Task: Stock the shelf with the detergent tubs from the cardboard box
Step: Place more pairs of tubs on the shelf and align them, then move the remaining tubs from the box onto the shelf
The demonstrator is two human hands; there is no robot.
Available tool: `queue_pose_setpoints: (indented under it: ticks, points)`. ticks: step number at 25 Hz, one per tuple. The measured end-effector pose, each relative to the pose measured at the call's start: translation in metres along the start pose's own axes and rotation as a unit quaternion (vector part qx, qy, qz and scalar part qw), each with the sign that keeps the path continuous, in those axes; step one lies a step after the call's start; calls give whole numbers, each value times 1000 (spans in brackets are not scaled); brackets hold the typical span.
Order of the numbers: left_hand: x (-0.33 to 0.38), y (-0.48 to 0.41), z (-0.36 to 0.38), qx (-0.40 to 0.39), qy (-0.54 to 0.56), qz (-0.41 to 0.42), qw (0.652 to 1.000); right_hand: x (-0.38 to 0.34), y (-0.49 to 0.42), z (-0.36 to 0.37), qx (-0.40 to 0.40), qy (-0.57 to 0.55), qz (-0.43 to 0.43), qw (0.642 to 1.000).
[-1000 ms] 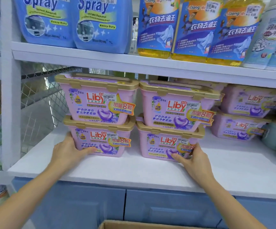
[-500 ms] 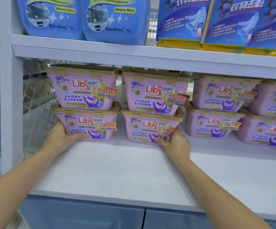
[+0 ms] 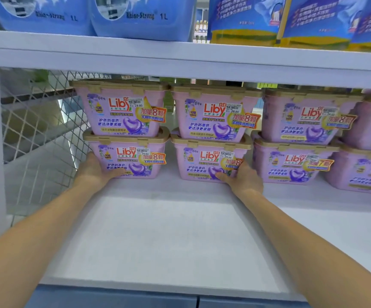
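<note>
Far left: we noted a white wire-mesh side panel (image 3: 40,134) closing the bay, just beside the left stack. Overhead ran a white upper shelf (image 3: 180,56), with translucent blue plastic jugs (image 3: 46,14) on its left part and blue-and-yellow labelled bottles (image 3: 246,21) on its right.

On the white lower shelf board (image 3: 169,236), well back from its front edge, we logged pale purple plastic detergent tubs with tan clip lids, stacked in twos.

Left stack: the lower left tub (image 3: 131,161) carried the upper left tub (image 3: 122,112) on its lid. Our left hand (image 3: 93,172) gripped the lower left tub at its bottom left corner. The thumb lay along the front base and the fingers went round the left wall, tips hidden.

Middle stack, a narrow gap away: the lower middle tub (image 3: 206,163) carried the upper middle tub (image 3: 213,116). Our right hand (image 3: 242,178) gripped the lower middle tub at its bottom right corner, thumb across the front label. Its fingers went round the right wall, out of sight.

Right: a third stack (image 3: 295,143) stood just beside that hand. Beyond it, more purple tubs (image 3: 366,172) were blurred and cut by the frame edge.

Both forearms reached over the front of the board. Under its front edge showed a blue cabinet front (image 3: 113,296).
</note>
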State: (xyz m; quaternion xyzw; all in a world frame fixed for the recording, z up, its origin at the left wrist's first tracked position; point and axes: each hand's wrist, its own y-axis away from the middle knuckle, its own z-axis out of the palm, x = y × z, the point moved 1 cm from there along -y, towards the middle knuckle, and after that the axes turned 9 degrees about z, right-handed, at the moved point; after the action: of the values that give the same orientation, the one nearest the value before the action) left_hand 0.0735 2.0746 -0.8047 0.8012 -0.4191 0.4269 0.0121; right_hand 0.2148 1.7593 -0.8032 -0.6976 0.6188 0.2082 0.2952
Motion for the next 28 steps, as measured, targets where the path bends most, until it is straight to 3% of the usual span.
queue_pose_setpoints:
  ticks: [8,15,20,24,28]
  points:
    - [-4,-10,8,-16,-13,-2,1000,9,-14,7,-28,-28,13,999]
    - [10,17,10,-10,-60,-38,997,22,1,-12,-82,-132,30,987]
    - [21,67,-9,8,-165,34,986,60,45,-50,-92,34,-35,995]
    - [45,121,-18,-51,-226,132,964,84,95,-83,-98,126,-92,983]
    - [69,187,-22,-95,-268,167,944,106,140,-119,-61,217,-158,961]
